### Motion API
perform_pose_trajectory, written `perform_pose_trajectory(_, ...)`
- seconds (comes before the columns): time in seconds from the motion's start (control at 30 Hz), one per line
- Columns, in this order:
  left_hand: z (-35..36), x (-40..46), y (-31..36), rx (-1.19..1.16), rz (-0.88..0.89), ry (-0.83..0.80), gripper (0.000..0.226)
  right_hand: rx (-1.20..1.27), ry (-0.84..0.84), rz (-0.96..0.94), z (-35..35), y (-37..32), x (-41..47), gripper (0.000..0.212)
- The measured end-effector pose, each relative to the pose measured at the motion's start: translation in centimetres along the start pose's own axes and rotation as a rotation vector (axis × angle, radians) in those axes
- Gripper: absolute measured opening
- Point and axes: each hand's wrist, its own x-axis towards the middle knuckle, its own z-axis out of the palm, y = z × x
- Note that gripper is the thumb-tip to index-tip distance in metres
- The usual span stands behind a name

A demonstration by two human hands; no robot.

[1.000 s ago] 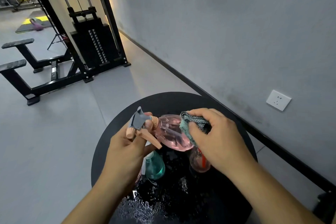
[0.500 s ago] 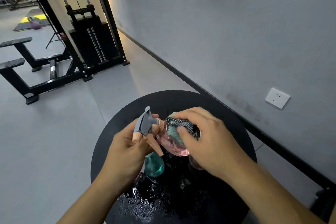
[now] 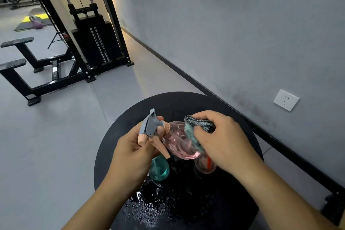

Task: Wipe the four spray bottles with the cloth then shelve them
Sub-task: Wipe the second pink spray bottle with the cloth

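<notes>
The left hand (image 3: 130,152) is gripping the pink spray bottle (image 3: 180,141) at its trigger neck. The right hand (image 3: 221,141), fingers bunched round the cloth (image 3: 194,129), is rubbing the body just beyond that hold. Best to be turning the bottle so every side gets wiped.

In front of me is a round black table (image 3: 130,127), standing on the grey floor (image 3: 56,145) close to the wall. On it stand a teal spray bottle (image 3: 159,169) and a pink one (image 3: 205,166), both partly hidden by my hands. Water drops (image 3: 147,209) glisten on its near part.
</notes>
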Motion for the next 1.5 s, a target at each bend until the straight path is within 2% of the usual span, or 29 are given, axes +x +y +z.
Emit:
perform_pose_trajectory(0.1,-0.1,0.3,-0.2,-0.052,-0.028,0.062,0.028,0.026,0.043,0.046,-0.2,0.4,0.2,0.023)
perform_pose_trajectory(0.27,-0.5,0.6,-0.2,-0.132,-0.028,0.121,0.018,0.121,0.029,-0.093,0.9,-0.7,-0.9,0.027)
perform_pose_trajectory(0.43,-1.0,1.1,0.0,-0.248,-0.021,0.170,0.016,0.121,0.078,0.026,0.1,0.5,0.2,0.024)
perform_pose_trajectory(0.5,-0.7,1.2,0.1,-0.282,-0.020,0.167,0.013,0.144,0.108,-0.004,0.2,0.2,0.0,0.024)
perform_pose_trajectory(0.67,-0.4,0.9,0.0,-0.250,-0.055,0.157,0.013,0.126,0.051,-0.157,0.8,-1.0,-1.0,0.028)
perform_pose_trajectory(0.87,-0.7,1.1,0.2,-0.304,-0.043,0.167,0.014,0.107,0.126,-0.053,-0.1,0.1,0.0,0.025)
perform_pose_trajectory(1.03,-0.5,1.0,-0.2,-0.256,-0.047,0.155,0.016,0.095,0.060,-0.218,0.9,-1.1,-1.3,0.031)
perform_pose_trajectory(1.2,-0.7,1.2,-0.1,-0.276,-0.034,0.165,0.013,0.093,0.124,-0.080,0.2,-0.2,-0.2,0.028)
perform_pose_trajectory(1.4,-0.5,1.1,-0.4,-0.255,-0.046,0.156,0.015,0.119,0.068,-0.206,1.0,-0.9,-1.3,0.030)
perform_pose_trajectory(1.5,-0.6,0.9,-0.4,-0.236,-0.042,0.147,0.016,0.118,0.072,-0.162,0.8,-0.5,-0.9,0.030)
